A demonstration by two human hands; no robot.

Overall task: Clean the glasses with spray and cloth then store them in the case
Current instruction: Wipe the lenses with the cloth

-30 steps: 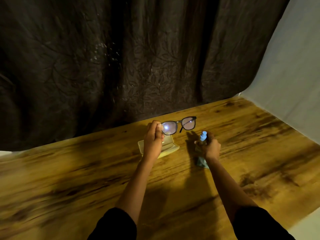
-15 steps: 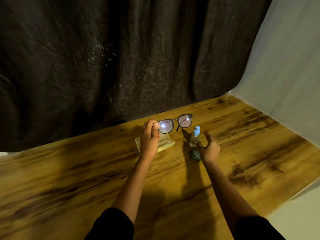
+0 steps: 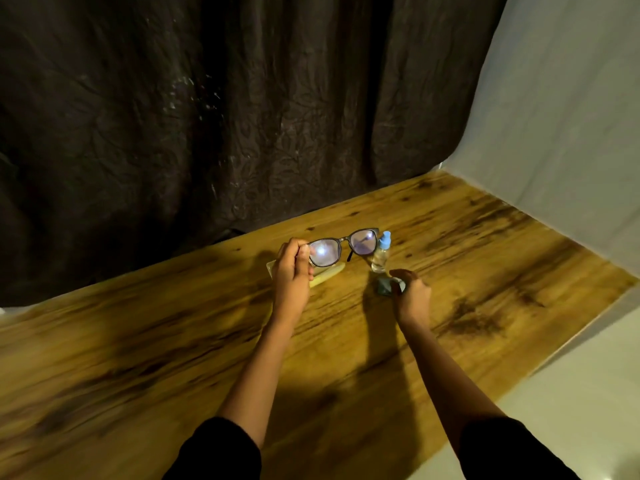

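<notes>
My left hand (image 3: 293,271) holds the dark-framed glasses (image 3: 343,249) by their left end, lifted above the table with the lenses facing me. Under that hand lies the pale yellow case (image 3: 327,275), mostly hidden. A small clear spray bottle (image 3: 380,254) with a light blue cap stands upright on the wooden table (image 3: 173,341), just right of the glasses. My right hand (image 3: 410,297) rests in front of the bottle, its fingers pinching the grey-blue cloth (image 3: 384,287) that lies on the table.
A dark patterned curtain (image 3: 207,133) hangs behind the table. A white sheet (image 3: 571,116) covers the right side, close to the table's right edge. A pale floor or surface (image 3: 571,410) shows at lower right.
My right hand has let go of the spray bottle, which now stands on the table, and has dropped onto the cloth. The left hand keeps the glasses raised.
</notes>
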